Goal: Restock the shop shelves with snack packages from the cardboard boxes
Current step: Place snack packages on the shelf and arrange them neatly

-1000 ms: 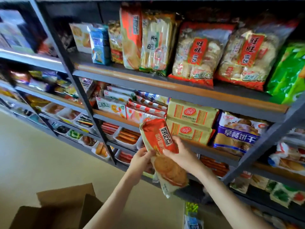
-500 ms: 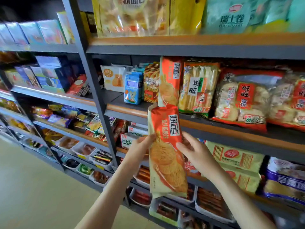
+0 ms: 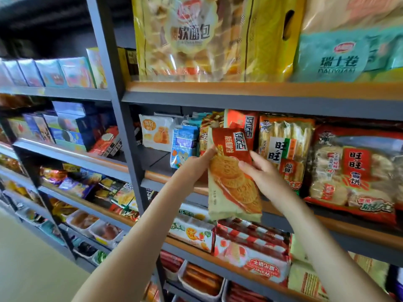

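Raised higher than half a second ago, biscuit packet [image 3: 234,175] is gripped on both sides by left hand [image 3: 194,168] and right hand [image 3: 263,177] before the middle shelf [image 3: 161,178], beside matching packet [image 3: 242,125]; not yet placed.

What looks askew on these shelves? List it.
Mostly tidy. In the left bay, snack packs lie in a tilted heap rather than upright rows, and a red pack lies slanted beside the blue boxes.

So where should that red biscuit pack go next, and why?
Likely lift the biscuit pack and push it onto the shelf, in front of the matching pack standing there. The left hand and right hand grip it upright, its bottom below the shelf edge.
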Motion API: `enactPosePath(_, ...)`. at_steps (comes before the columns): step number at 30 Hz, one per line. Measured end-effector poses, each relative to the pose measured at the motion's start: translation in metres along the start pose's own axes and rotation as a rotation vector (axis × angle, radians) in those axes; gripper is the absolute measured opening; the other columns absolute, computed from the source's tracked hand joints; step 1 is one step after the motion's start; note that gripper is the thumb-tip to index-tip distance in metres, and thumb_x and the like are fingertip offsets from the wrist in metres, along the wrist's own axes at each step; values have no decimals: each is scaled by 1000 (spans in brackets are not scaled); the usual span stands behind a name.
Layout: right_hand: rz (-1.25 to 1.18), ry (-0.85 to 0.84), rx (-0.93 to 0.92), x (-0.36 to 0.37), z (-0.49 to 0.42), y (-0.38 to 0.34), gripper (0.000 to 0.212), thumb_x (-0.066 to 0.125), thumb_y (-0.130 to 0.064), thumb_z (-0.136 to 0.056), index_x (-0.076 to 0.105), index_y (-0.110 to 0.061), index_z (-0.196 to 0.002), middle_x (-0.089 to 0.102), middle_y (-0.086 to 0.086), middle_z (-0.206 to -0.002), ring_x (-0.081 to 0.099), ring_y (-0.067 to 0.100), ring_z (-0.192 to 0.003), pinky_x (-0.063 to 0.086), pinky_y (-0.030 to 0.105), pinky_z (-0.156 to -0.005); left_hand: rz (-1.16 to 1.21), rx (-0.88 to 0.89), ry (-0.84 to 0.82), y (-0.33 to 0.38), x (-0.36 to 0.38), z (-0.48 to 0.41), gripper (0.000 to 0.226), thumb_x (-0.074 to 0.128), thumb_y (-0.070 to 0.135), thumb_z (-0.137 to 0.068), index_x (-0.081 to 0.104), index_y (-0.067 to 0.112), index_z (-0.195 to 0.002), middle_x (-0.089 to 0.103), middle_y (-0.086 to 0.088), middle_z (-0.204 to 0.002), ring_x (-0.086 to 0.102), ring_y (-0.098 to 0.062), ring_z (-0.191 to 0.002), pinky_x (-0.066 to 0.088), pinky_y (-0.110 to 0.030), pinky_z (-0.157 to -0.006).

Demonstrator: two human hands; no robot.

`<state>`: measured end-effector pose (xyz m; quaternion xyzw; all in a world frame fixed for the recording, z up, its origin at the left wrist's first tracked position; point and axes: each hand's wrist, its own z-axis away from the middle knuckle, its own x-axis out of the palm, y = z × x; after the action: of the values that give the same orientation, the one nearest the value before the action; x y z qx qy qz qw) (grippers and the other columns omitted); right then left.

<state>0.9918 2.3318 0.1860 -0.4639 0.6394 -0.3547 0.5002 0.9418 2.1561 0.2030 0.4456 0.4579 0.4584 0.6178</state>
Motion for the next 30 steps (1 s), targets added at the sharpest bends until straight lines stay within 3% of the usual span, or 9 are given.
enactPosePath(4, 24, 74, 27, 3, -23, -11, 56, 50, -39, -96, 31, -28, -147, 48, -10, -139, 50, 12, -125, 43, 44, -105, -6, 44, -253, 12, -10, -19, 24, 64, 33, -89, 62, 14, -104, 73, -2, -89, 70, -15, -77, 58, -25, -67)
enactPosePath(9, 98, 133, -8, 12, -35, -19, 62, 47, -33, -98, 14, -35, -151, 37, -18, -132, 41, 6, -125, 40, 36, -105, 83, 197, -329, 9, -22, -51, 31, 69, 15, -85, 62, 7, -114, 71, -7, -109, 68, -23, -101, 53, -35, -91)
enactPosePath(12, 236, 184, -54, 16, -45, -16, 65, 45, -29, -99, 9, -34, -152, 30, -10, -143, 33, 6, -128, 37, 37, -108, 73, 313, -336, 11, -20, -65, 22, 66, 10, -87, 62, 11, -109, 71, -6, -108, 68, -22, -99, 53, -35, -90)
enactPosePath(16, 342, 249, -36, 11, -52, -3, 69, 45, -25, -99, 1, -39, -150, 19, -3, -150, 25, 12, -137, 30, 41, -113, 35, 449, -337, 9, -5, -81, 31, 61, 7, -91, 56, 9, -122, 69, 2, -104, 68, -12, -93, 56, -20, -76)
enactPosePath(21, 333, 298, -46, 14, -52, 11, 75, 47, -19, -99, -4, -50, -143, 9, -13, -158, 12, 2, -141, 20, 38, -118, -60, 540, -281, 4, 9, -99, 41, 60, 15, -92, 50, 20, -131, 65, 2, -118, 62, -18, -109, 53, -41, -94)
enactPosePath(25, 312, 303, 0, 22, -47, 21, 77, 48, -16, -98, -5, -57, -137, 17, -9, -158, 27, 7, -140, 29, 37, -114, -188, 649, -172, -10, 11, -102, 56, 62, 17, -91, 40, 24, -141, 42, -3, -139, 44, -19, -125, 44, -40, -103)
enactPosePath(28, 372, 275, 41, 29, -41, 31, 73, 46, -17, -99, -4, -49, -142, 20, -11, -155, 28, 1, -134, 28, 26, -109, -90, 506, -308, -28, 9, -107, 41, 56, 20, -95, 40, 26, -132, 48, -5, -136, 51, -21, -121, 47, -43, -101)
enactPosePath(30, 392, 299, 51, 32, -39, 35, 69, 46, -18, -100, 3, -41, -149, 26, -10, -153, 30, -1, -129, 29, 28, -111, -82, 434, -358, -35, 7, -106, 38, 52, 28, -98, 38, 26, -132, 57, -2, -128, 57, -21, -116, 50, -41, -97)
